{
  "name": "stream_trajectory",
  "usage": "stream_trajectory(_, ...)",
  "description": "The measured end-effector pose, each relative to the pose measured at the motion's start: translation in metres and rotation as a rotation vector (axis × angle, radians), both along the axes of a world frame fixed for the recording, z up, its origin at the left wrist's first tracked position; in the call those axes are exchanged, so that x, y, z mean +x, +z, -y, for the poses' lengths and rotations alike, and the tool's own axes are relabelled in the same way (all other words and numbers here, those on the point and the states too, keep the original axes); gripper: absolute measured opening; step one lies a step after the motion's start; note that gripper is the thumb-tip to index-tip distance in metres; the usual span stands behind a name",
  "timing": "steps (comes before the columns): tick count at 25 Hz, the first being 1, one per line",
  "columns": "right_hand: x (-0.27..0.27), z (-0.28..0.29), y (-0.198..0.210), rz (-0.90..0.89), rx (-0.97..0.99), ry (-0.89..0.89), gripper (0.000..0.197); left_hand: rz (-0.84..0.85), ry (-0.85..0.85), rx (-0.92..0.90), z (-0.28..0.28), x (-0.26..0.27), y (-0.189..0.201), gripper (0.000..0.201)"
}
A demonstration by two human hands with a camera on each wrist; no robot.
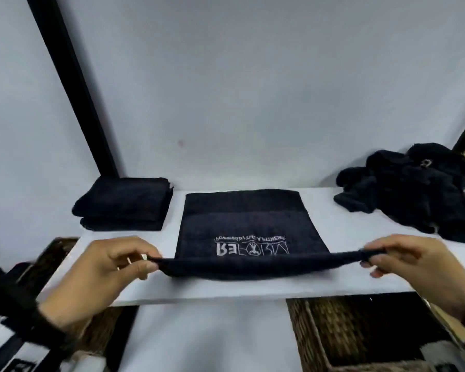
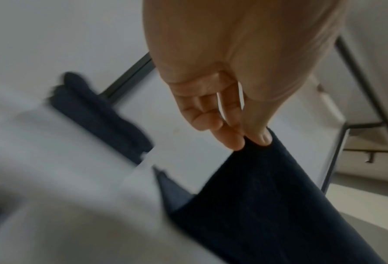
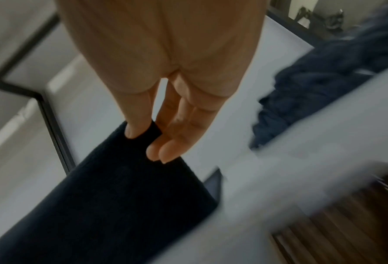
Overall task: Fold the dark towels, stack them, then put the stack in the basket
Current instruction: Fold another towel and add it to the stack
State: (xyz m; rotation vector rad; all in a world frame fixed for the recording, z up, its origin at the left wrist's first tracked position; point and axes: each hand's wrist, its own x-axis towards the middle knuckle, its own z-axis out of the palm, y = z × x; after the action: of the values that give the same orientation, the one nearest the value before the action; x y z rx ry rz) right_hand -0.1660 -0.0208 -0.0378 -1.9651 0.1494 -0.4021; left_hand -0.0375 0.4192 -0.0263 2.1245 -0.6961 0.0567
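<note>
A dark towel (image 1: 242,224) with white lettering lies on the white shelf (image 1: 226,288); its near edge is lifted off the surface. My left hand (image 1: 148,260) pinches the near left corner, and thumb and fingertips (image 2: 235,141) squeeze the towel (image 2: 267,205) in the left wrist view. My right hand (image 1: 371,257) pinches the near right corner; in the right wrist view the thumb sits on top of the cloth (image 3: 120,196). A stack of folded dark towels (image 1: 124,204) sits at the back left. A heap of unfolded dark towels (image 1: 419,189) lies at the right.
A wicker basket (image 1: 360,334) stands below the shelf at the right, another woven basket (image 1: 51,253) below at the left. A black post (image 1: 73,87) rises behind the folded stack. The white wall is close behind the shelf.
</note>
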Motion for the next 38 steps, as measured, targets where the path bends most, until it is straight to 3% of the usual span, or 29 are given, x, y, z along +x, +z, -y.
stream_trajectory(1, -0.014, -0.008, -0.017, -0.057, 0.001, 0.008, 0.068, -0.059, -0.019, 0.016, -0.006, -0.011, -0.014, 0.009)
stream_trajectory(4, -0.043, -0.020, -0.038, -0.164, -0.014, 0.036, 0.072, -0.109, 0.003, 0.011, -0.020, -0.025, -0.036, 0.018)
stream_trajectory(5, -0.048, -0.021, -0.037, -0.175, -0.048, 0.033, 0.072, -0.123, -0.003, -0.010, -0.021, -0.027, -0.035, 0.010)
stream_trajectory(9, -0.033, -0.022, -0.007, -0.161, -0.089, 0.028, 0.074, -0.110, 0.014, -0.021, -0.007, -0.016, -0.014, 0.016)
stream_trajectory(11, 0.007, -0.013, 0.017, -0.068, -0.012, -0.021, 0.068, -0.118, 0.074, -0.106, 0.011, 0.017, 0.012, 0.010)
stream_trajectory(14, 0.100, 0.006, 0.073, 0.067, 0.130, -0.020, 0.009, -0.110, 0.113, -0.316, 0.042, 0.099, 0.069, 0.015)
stream_trajectory(17, 0.182, 0.026, 0.145, 0.215, 0.082, -0.031, 0.010, -0.026, 0.130, -0.464, 0.068, 0.171, 0.137, 0.016)
stream_trajectory(20, 0.230, 0.037, 0.209, 0.346, 0.091, -0.026, 0.015, 0.049, 0.140, -0.571, 0.084, 0.213, 0.194, 0.016)
stream_trajectory(25, 0.251, 0.047, 0.250, 0.439, 0.047, -0.025, 0.015, 0.127, 0.134, -0.635, 0.097, 0.225, 0.230, 0.017)
stream_trajectory(28, 0.228, 0.051, 0.242, 0.468, 0.039, -0.049, 0.014, 0.156, 0.086, -0.607, 0.094, 0.197, 0.224, 0.016)
stream_trajectory(30, 0.195, 0.054, 0.216, 0.454, 0.056, -0.046, 0.014, 0.195, 0.078, -0.509, 0.084, 0.163, 0.204, 0.015)
stream_trajectory(33, 0.124, 0.051, 0.143, 0.369, 0.061, -0.006, 0.011, 0.187, 0.018, -0.284, 0.053, 0.098, 0.134, 0.016)
stream_trajectory(35, 0.075, 0.048, 0.083, 0.222, 0.029, 0.021, 0.020, 0.026, -0.089, -0.181, 0.029, 0.052, 0.075, 0.008)
stream_trajectory(36, 0.053, 0.044, 0.054, 0.126, 0.015, 0.048, 0.023, -0.063, -0.113, -0.128, 0.018, 0.034, 0.050, 0.017)
stream_trajectory(38, 0.013, 0.029, 0.007, -0.087, 0.032, 0.104, 0.010, -0.180, -0.155, -0.033, 0.000, 0.007, 0.007, 0.024)
